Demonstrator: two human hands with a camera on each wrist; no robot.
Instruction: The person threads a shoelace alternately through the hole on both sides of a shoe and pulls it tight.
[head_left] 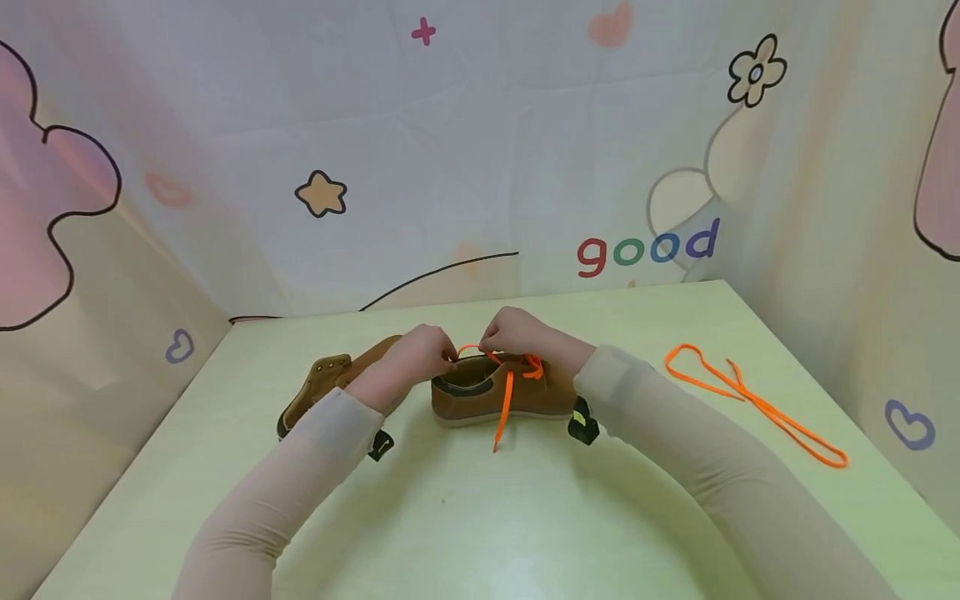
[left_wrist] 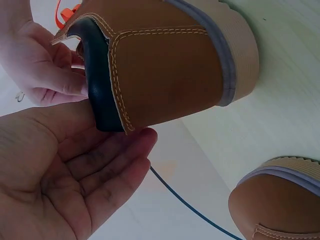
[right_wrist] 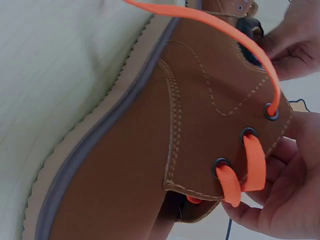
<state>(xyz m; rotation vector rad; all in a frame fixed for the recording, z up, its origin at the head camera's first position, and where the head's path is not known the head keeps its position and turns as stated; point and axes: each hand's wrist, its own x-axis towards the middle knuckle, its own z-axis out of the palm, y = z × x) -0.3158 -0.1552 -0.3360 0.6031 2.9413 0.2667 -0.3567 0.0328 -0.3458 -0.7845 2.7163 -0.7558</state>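
A brown shoe stands on its sole at the table's middle, orange shoelace threaded through eyelets on its near side. One lace end hangs down over that side. Above the shoe's opening, a short stretch of lace runs between both hands. My left hand pinches it beside the dark heel collar. My right hand pinches it over the eyelet flap, its fingers behind the flap in the right wrist view. The fingertips' hold on the lace is partly hidden.
A second brown shoe, with bare eyelets, lies behind my left forearm. To the right, a loose orange shoelace lies looped on the pale table. A printed curtain hangs behind and at both sides.
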